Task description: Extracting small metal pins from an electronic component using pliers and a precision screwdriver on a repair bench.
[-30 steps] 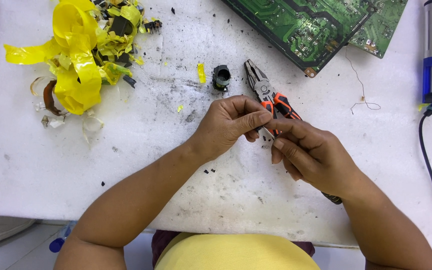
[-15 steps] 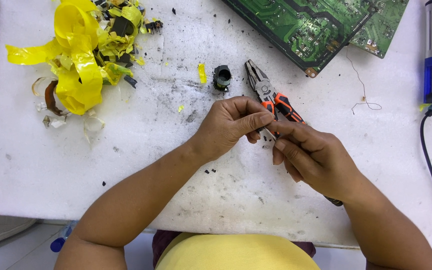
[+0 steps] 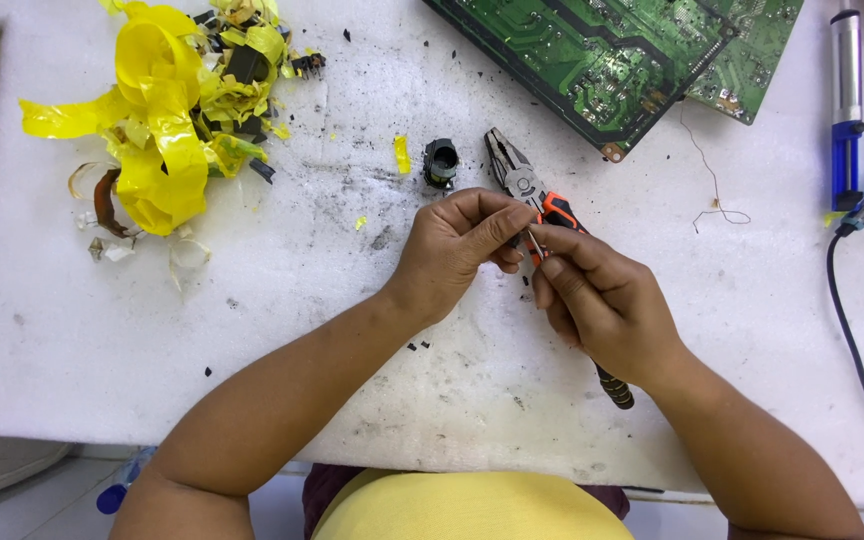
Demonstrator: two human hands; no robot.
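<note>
A heap of crumpled yellow tape point(image 3: 167, 110) sits far left of the orange-handled metal pliers point(image 3: 524, 188). A small black round coil part point(image 3: 440, 163) stands just left of the pliers. The left hand point(image 3: 457, 250) and right hand point(image 3: 607, 300) meet below the pliers, fingertips pinched together on something tiny I cannot make out. A green circuit board point(image 3: 602, 55) lies above.

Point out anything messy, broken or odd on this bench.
A heap of torn yellow tape with black parts lies top left. Dark crumbs litter the white mat. A loose thin wire curls beside the green board.
</note>
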